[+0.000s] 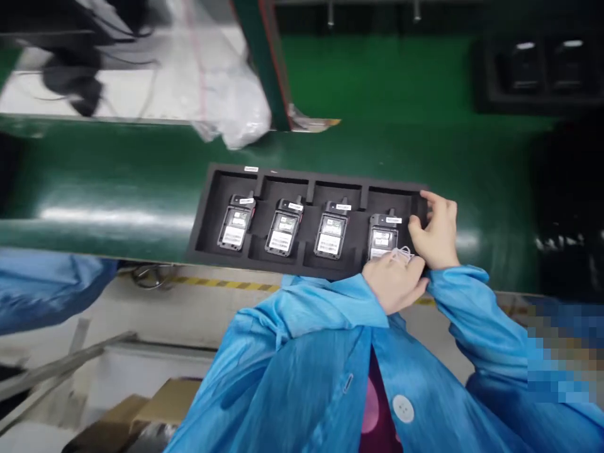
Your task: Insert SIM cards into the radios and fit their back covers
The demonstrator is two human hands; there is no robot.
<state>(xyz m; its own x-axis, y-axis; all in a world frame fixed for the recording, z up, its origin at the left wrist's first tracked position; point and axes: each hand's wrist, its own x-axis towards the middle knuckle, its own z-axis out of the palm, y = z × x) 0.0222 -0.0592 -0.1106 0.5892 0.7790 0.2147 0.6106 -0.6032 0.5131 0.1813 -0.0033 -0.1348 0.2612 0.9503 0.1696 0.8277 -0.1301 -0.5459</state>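
Green worktop (141,167) lay under our black tray (202,214) with four gadgets (333,236). Our right hand (438,236) pinched its right edge; our left hand (396,283) curled beside the end gadget, grip hidden. A hard bump could have knocked gadgets crooked.

A smooth, dark-green work surface (117,163) stretches across the frame from the left edge toward the right, its glossy top catching pale glare at left and right of center. Lying flat on it, just right of the middle, is a long, rectangular black foam tray (309,217), slightly tilted, its lower side along the near edge. At upper right, a second black compartmented tray (481,94) sits on a brighter green area (377,75); whether the two green areas are one surface is unclear.
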